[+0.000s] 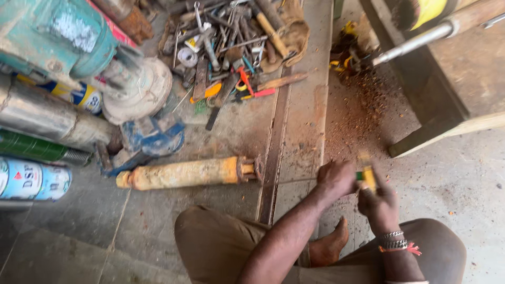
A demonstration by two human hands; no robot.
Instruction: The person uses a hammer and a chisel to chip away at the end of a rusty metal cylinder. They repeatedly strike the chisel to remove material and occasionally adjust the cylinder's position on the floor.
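Floor: bare grey concrete floor (463, 173) of a workshop, dusted with rust-coloured grit, carried everything in view.
Held thing: a small yellow object with a green end (367, 177), blurred, sat low and right of centre, between the two hands above the floor.
Right hand: the right hand (380, 206), with metal bracelets and a red thread at the wrist, had its grip pinched on the yellow object from below.
Left hand: the left hand (335, 179) was curled into a closed grip just beside the object's green end; whether it touched the object could not be told.
Body: the person sat with bent knees in brown trousers, one bare foot (330, 246) on the floor beneath the hands.
Nearby: a metal strip (273, 158) ran along the floor just left of the hands, and a yellowed, rusty cylinder (184, 173) lay across beside it.
Farther left: a blue vise (150, 139), silver and green canisters and a teal machine (58, 37).
Top: a heap of hand tools (226, 47) on the floor.
Right: a wooden bench leg (436, 131), well apart from the hands.
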